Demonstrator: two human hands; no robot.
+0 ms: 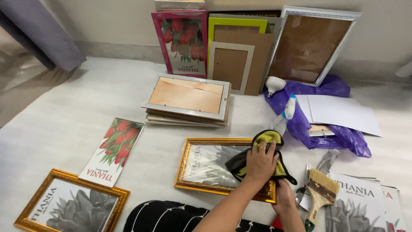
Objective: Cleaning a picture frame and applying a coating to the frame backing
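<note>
Gold frame [189, 182] lies flat near the middle of the floor; left hand [261, 162] presses a yellow-black cloth [270, 139] onto its glass, right hand [285, 197] gripping its near-right corner. Best wiped with even strokes, frame held steady.

Under your left hand [260, 162] sits a soft yellow-and-black cloth [265, 154], pressed on the glossy glass of an ornate gilt frame [184, 169]. Your paintbrush [319, 191] has a wooden handle and pale bristles. The purple plastic bag [339, 135] looks thin and crinkled.
</note>
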